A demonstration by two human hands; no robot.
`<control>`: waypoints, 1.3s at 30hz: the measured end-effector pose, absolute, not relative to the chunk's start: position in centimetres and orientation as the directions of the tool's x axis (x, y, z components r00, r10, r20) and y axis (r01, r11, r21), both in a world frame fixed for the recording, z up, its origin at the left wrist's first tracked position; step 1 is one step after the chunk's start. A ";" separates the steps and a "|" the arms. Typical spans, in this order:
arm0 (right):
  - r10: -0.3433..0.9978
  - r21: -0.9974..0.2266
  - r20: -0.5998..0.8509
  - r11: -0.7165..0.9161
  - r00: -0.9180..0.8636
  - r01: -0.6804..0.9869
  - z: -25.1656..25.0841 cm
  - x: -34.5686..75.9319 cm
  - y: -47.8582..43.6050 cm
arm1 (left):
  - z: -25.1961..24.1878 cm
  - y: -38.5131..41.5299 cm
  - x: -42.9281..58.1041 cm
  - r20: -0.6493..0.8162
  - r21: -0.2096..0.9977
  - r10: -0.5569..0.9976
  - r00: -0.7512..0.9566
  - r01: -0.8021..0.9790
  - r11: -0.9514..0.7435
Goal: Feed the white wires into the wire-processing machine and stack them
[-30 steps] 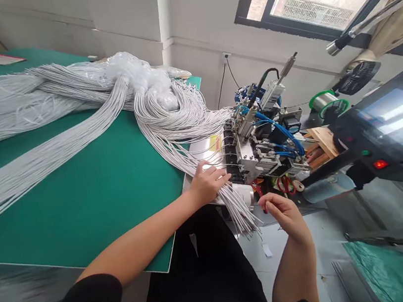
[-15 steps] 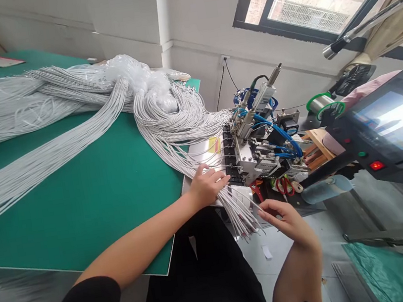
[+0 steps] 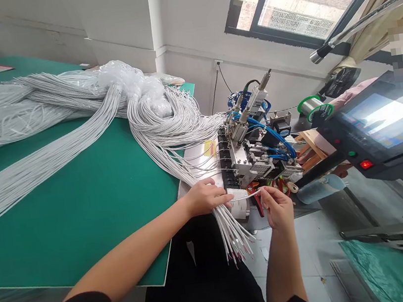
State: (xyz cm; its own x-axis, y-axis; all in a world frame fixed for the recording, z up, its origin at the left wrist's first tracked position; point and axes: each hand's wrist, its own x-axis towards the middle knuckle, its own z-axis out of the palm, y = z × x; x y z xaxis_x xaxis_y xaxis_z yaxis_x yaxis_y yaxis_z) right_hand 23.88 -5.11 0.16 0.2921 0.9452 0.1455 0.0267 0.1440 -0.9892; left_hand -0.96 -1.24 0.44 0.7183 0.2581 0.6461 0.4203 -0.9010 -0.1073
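Observation:
My left hand (image 3: 205, 196) rests closed on a bundle of thin white cables (image 3: 231, 232) at the table's right edge; their ends hang down past it. A single white cable (image 3: 244, 197) stretches from that hand to my right hand (image 3: 277, 206), which pinches its end just below the small wire machine (image 3: 251, 146). The machine has a black slotted clamp row (image 3: 224, 160) with several cables laid across it, and blue air hoses on top.
A huge heap of white cables (image 3: 69, 114) and clear plastic wrap lies across the green mat (image 3: 80, 198). A touchscreen console (image 3: 385, 127) with a red light stands at right. Scissors with red handles (image 3: 256, 198) lie under the machine. A solder spool (image 3: 311, 105) sits behind.
My right hand has risen toward the machine and pulled one cable out sideways from the bundle. My left hand has shifted slightly down onto the bundle. The camera has tilted a little.

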 end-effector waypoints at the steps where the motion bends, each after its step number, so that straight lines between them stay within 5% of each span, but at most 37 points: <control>1: 0.941 -0.986 0.153 0.164 0.302 -0.010 -0.1 23.5 -4.9 | 0.4 -1.3 -0.9 0.645 -0.099 0.262 0.718 0.418 -0.903; 14: 0.925 -0.979 0.154 0.190 0.347 -0.071 -0.5 21.2 -3.2 | 0.4 -1.3 -0.1 0.668 -0.127 0.429 0.608 0.662 -0.739; 20: 0.974 -0.992 0.066 0.088 0.217 -0.094 -0.4 21.7 -2.6 | 0.3 -1.2 -0.1 0.616 -0.049 0.568 0.546 0.746 -0.664; 29: 0.962 -0.890 0.160 0.044 0.219 0.454 -1.1 22.4 -1.5 | 0.3 -1.3 -0.1 0.641 -0.044 0.555 0.530 0.747 -0.663; 39: 0.986 -0.904 0.160 0.133 0.033 0.405 -2.1 23.1 0.3 | 0.1 -1.2 -0.1 0.607 -0.031 0.586 0.537 0.752 -0.658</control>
State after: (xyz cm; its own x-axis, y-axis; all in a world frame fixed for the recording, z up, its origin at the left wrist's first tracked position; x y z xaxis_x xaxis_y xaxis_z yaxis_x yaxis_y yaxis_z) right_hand 23.12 0.29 -2.14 0.0332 0.9865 0.1604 0.4054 0.1333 -0.9044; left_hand -0.08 -1.17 0.07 0.5373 0.5860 0.6066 0.7525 -0.6579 -0.0310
